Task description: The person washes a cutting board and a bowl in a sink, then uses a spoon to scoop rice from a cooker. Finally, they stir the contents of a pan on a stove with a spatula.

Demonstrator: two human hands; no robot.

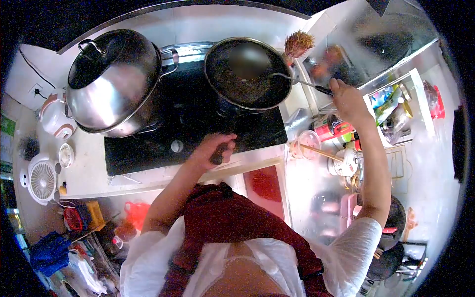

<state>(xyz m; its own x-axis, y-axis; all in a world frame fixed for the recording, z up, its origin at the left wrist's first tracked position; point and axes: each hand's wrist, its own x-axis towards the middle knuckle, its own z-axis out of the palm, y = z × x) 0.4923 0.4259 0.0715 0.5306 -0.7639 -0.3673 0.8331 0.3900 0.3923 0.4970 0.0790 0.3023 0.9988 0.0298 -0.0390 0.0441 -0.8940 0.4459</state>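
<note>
Right hand (349, 101), right of upper centre: fingers closed round the black grip of a long-handled metal cooking utensil (323, 90). We follow its thin shaft leftward over the rim and into the wok; whether the head is spatula or ladle, we cannot tell.

Left hand (213, 150), centre of frame: fingers curled round a dark handle (217, 155). Its far end we lose against the black cooktop (188, 119).

Wok (215, 67), upper centre: dark inside, small brownish pieces of food (245, 90) lying in it.

Beside it, upper left, we list one large steel pot with a domed lid (111, 81). Right of the wok, upper right: one straw brush (299, 43), bristles up. Right of centre: one clear cup (308, 140), wooden chopsticks (321, 151) near it. Far left: one white fan (42, 179).
</note>
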